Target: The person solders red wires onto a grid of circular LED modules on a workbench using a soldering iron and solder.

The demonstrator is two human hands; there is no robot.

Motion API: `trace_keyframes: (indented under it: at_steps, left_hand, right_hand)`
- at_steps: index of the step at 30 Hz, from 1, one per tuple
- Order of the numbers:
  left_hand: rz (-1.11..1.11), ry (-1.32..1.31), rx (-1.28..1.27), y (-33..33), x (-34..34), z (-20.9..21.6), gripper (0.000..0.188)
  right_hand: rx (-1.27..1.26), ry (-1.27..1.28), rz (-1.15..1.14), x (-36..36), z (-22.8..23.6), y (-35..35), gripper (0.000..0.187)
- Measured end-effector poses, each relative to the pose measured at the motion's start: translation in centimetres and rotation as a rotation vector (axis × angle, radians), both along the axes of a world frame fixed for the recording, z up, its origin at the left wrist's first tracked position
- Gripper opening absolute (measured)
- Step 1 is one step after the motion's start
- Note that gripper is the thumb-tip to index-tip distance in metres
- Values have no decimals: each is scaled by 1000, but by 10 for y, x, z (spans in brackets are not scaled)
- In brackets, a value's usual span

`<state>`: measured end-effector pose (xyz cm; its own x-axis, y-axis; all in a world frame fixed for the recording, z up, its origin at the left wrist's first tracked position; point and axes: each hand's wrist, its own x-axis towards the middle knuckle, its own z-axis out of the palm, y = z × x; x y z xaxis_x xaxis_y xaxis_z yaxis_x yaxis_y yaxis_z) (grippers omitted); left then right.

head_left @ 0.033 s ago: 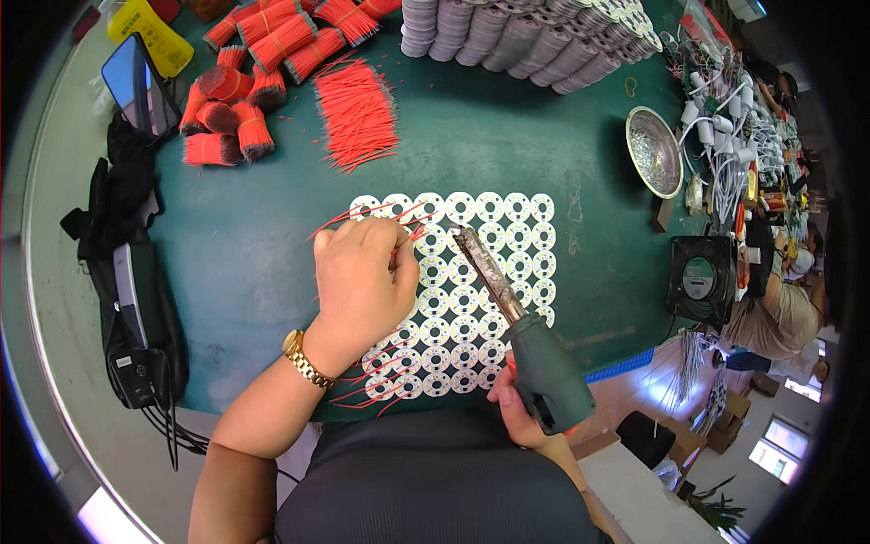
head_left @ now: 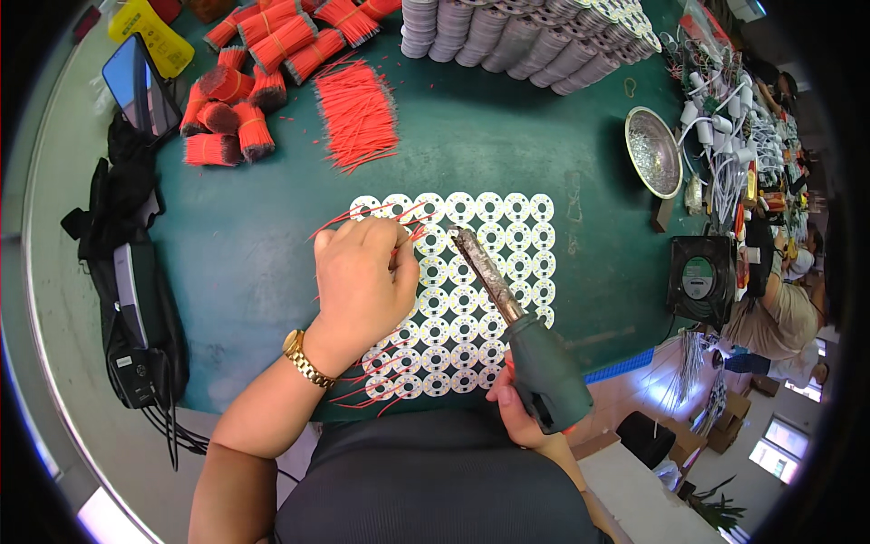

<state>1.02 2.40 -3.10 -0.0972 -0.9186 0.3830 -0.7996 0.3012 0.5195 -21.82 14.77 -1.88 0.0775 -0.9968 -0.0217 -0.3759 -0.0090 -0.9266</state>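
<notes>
My left hand is closed over the left part of a grid of round white LED boards. Short red wires poke out at its pinched fingertips; how many it holds is hidden. Other red wires lie across boards at the left and near edge of the grid. In my right hand is a soldering iron with a dark green handle. Its dark, worn tip points up and left, just right of my left fingertips, over the boards in the upper rows. I cannot tell whether the tip touches a board.
Loose red wires lie in a pile beyond the grid, beside bundled red wires. Stacked round boards stand at the back. To the right are a metal bowl, a black fan and white-cabled parts. A phone stands far left.
The soldering iron's tip has shifted very slightly to the left. My left hand stays where it was.
</notes>
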Motion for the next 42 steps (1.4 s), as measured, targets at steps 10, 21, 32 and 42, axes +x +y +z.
trace_keyframes:
  at_steps: [10, 21, 32, 42]
  left_hand:
    - [-1, -2, 2, 1, 0, 1, 12]
    - [-2, -9, 7, 0, -1, 3, 11]
    - [-9, 0, 7, 1, -1, 3, 11]
    - [-12, -11, 20, 2, 1, 2, 13]
  right_hand:
    - [-35, -104, 156, -1, -12, -1, 33]
    - [-97, -58, 194, 6, 5, -16, 15]
    - [-37, -81, 142, -3, -12, 2, 30]
    - [-6, -155, 74, -7, -10, 4, 44]
